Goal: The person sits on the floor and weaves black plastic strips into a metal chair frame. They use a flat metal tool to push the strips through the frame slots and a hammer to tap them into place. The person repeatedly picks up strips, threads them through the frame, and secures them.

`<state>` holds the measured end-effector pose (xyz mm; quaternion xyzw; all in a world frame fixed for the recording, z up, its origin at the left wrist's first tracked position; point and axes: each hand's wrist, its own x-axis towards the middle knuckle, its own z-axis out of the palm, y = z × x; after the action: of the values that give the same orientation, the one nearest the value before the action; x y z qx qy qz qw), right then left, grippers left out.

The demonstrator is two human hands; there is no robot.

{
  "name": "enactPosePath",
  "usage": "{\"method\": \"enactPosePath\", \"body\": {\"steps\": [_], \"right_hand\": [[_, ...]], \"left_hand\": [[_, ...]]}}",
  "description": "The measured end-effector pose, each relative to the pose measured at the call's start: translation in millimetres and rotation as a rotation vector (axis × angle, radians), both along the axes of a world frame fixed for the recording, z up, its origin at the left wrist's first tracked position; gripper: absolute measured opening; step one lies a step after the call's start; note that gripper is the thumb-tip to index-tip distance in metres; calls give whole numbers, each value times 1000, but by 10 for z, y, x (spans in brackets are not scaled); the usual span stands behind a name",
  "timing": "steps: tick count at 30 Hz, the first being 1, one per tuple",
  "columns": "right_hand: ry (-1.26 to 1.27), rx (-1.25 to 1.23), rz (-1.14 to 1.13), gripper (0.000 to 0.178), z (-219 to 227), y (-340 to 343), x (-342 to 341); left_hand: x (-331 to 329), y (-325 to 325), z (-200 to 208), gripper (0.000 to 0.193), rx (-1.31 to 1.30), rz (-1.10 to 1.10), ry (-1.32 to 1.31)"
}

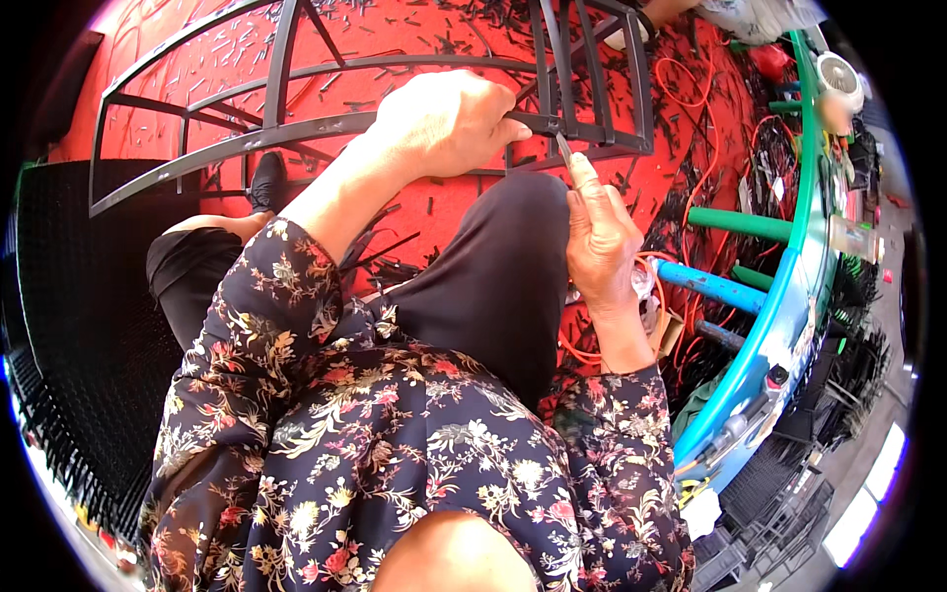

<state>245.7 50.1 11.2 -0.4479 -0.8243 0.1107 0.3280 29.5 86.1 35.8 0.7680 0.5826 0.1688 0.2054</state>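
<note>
A black metal frame (326,125) of slim bars and legs lies across in front of me, above my knees. My left hand (449,123) is closed around its near bar, thumb and fingertips bent toward the right. My right hand (602,237) is closed on a thin metal blade (564,150), index finger stretched along it. The blade's tip touches or nearly touches the bar, close to a joint, just right of my left hand. Any handle is hidden inside my right palm.
Red floor covering (444,212) is strewn with small black strips. An orange hose (705,148) winds along the right. Beyond it stands a blue and green metal structure (789,286) with a small fan (838,79). Black mesh panels (89,286) stand at left. Another person's limb (666,10) shows at top right.
</note>
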Motion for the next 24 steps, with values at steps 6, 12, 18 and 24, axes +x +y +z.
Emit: {"method": "enactPosePath", "body": {"steps": [6, 12, 18, 24], "right_hand": [[-260, -160, -106, 36, 334, -27, -16], [-204, -182, -11, 35, 285, 133, 135], [11, -95, 6, 32, -53, 125, 52], [146, 13, 2, 36, -276, 98, -5]], "left_hand": [[53, 92, -45, 35, -47, -24, -7], [114, 167, -126, 38, 14, -31, -15], [43, 116, -104, 37, 36, 0, -21], [-33, 145, -153, 38, 53, -28, -25]]}}
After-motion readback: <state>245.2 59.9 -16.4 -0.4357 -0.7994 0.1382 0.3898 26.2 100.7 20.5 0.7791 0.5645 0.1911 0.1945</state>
